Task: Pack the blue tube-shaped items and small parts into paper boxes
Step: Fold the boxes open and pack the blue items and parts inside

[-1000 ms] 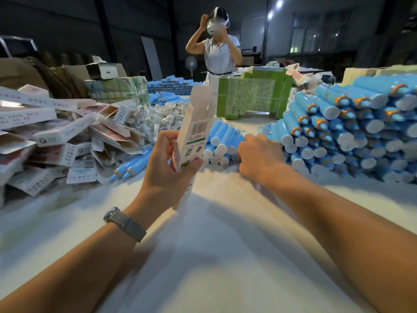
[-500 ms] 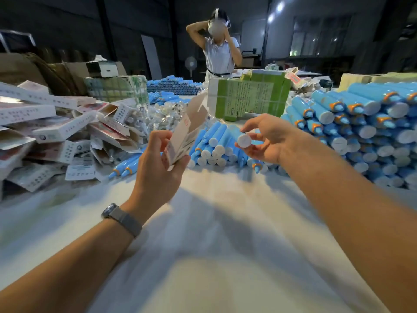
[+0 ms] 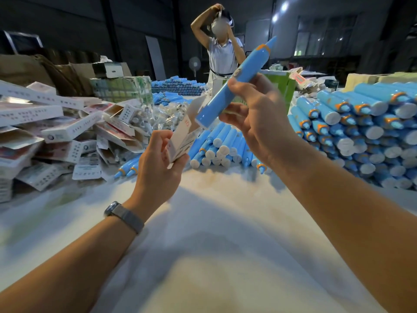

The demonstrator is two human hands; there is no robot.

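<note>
Holding my right hand raised, grip clamped on a blue tube tilted flat end down at the open paper box pinched in my left hand. Half a second ago the tube was barely lifted from the worktop pile.

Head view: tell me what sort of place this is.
Probably a packing floor in a warehouse or small factory. Blue tubes lie stacked in bulk on a long table, flat paper boxes are heaped to the left, and a second person stands at the far end in a dim, high hall.
</note>
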